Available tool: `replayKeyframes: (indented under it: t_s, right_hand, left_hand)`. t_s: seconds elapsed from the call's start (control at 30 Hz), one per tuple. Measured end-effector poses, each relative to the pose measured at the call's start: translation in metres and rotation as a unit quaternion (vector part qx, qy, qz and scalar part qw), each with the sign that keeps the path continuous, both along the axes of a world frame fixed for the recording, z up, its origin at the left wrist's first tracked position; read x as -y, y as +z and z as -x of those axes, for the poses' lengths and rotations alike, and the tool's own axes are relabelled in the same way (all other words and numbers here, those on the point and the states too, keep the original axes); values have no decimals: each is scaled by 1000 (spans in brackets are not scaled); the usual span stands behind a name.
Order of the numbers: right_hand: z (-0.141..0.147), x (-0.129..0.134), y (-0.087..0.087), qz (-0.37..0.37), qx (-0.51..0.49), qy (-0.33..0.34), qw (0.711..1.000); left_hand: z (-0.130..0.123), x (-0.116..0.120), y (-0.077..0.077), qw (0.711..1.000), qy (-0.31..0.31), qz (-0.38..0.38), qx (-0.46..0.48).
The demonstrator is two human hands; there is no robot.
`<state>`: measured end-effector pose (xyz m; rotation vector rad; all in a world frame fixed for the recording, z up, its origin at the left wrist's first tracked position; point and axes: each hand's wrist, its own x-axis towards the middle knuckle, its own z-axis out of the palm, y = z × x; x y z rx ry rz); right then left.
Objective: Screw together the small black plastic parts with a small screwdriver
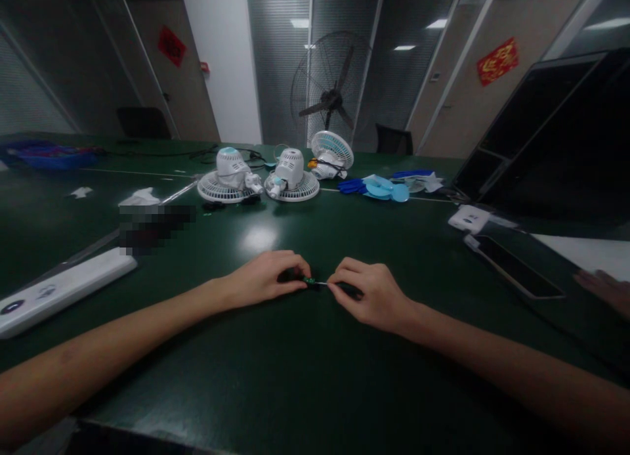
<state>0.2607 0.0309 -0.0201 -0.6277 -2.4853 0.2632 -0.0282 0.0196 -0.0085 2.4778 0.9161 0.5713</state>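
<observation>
Between the thumb and fingers of my left hand (270, 278) is a small green circuit board (309, 280), held just over the dark green table (275, 376). My right hand (371, 291) is closed around a screwdriver (322, 283) with a dark handle, mostly hidden in the palm. Its thin metal shaft points left, and the tip meets or nearly meets the board. Fine detail on the board is too small to make out.
Beyond my hands lie white fan heads (229, 179), with blue fan blades (386, 188) to their right. A long white case (63, 291) lies at left. At right are a phone (519, 268), a dark monitor (556, 140) and another person's hand (605, 287).
</observation>
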Motion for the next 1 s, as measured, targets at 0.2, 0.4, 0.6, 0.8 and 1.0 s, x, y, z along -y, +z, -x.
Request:
replayKeyframes:
  t_s: [0.2, 0.4, 0.6, 0.8, 1.0]
  right_hand:
    - [0, 0, -1, -5, -4, 4, 1000]
    - [1, 1, 1, -6, -4, 14, 1000]
    - [1, 0, 1, -5, -25, 29, 999]
    - [0, 0, -1, -1, -51, 17, 999]
    - [0, 1, 3, 12, -75, -20, 997]
  left_hand:
    - [-2, 1, -1, 1000, -8, -3, 3]
    - [-7, 4, 1, 1000, -12, 2, -13]
    - [-9, 5, -2, 999, -9, 27, 15]
    - [-10, 2, -5, 997, -4, 54, 53]
    - [-9, 1, -3, 999, 7, 25, 28]
